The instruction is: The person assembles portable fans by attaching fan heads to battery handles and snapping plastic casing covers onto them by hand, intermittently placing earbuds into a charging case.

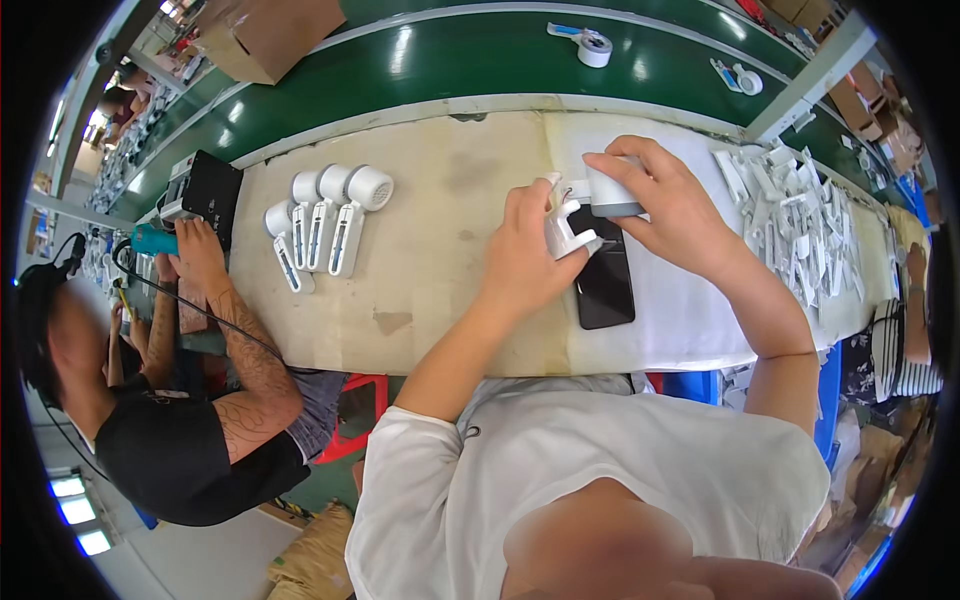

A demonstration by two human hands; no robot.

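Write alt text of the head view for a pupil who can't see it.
A person's left hand holds a white plastic part and right hand a white-and-grey rounded part over a dark phone on a workbench. Four white handheld devices lie left, piled white pieces right.

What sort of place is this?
Probably a factory assembly line: a green belt runs beyond the worktable, which bears a heap of white parts, and a co-worker sits alongside.

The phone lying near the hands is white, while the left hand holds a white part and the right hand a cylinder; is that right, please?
Not quite: in the head view, the phone is black. The left hand does hold a white part, and the right hand a cylinder.
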